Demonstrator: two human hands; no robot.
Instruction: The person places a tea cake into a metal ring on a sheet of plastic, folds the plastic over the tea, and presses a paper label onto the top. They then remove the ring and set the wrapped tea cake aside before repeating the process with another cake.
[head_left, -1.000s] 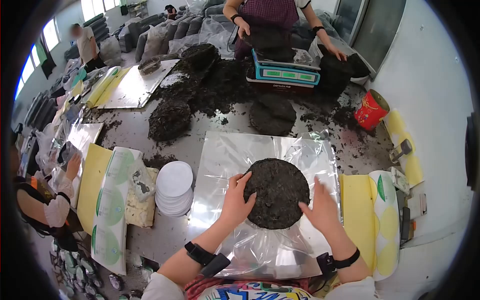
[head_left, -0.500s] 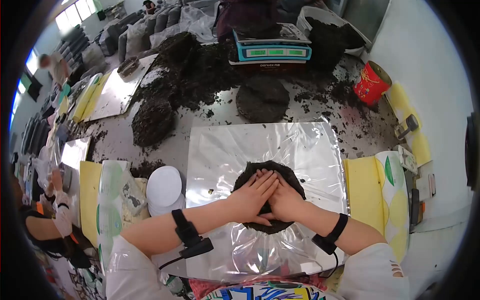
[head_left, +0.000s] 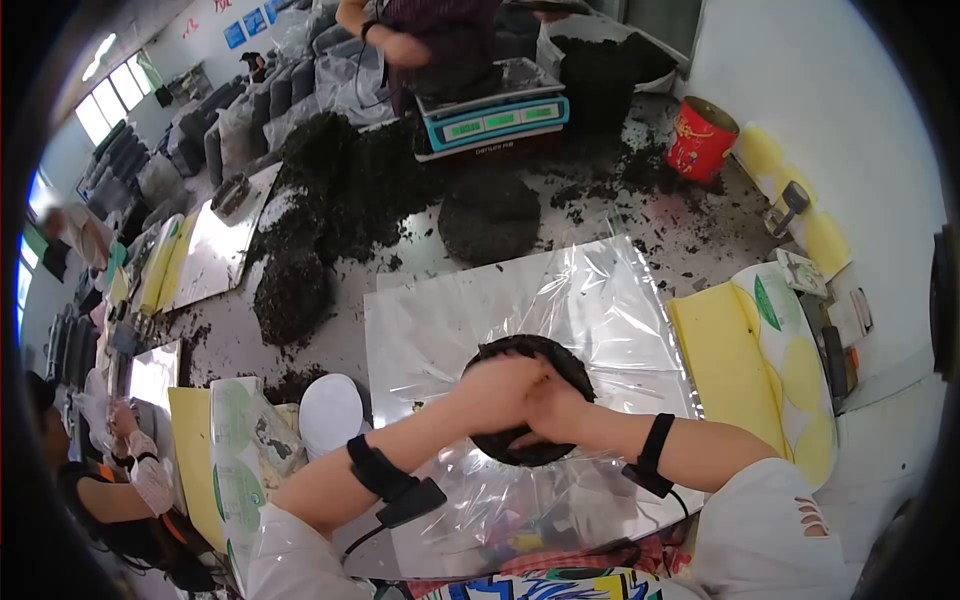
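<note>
Lying side by side and touching, left hand [head_left: 495, 388] and right hand [head_left: 552, 405] cover the middle of the round dark tea cake [head_left: 545, 350]; palms down on its top face. Grip state: cannot tell whether the fingers lie flat or curl, and neither hand visibly closes around the cake. Black wrist strap [head_left: 378, 468] on the left arm, a matching one on the right. Cake lies near the centre of a clear plastic sheet [head_left: 610, 300] spread on the table [head_left: 690, 250]. Left of the sheet: stack of white paper discs [head_left: 330, 412]. Right of the sheet: yellow label sheets [head_left: 715, 350]. Beyond the sheet: second tea cake [head_left: 490, 215], loose tea heap [head_left: 340, 175], crumbs scattered around. Far edge: teal scale [head_left: 492, 118], red tin [head_left: 700, 140], a co-worker's hand [head_left: 400, 47] above the scale
</note>
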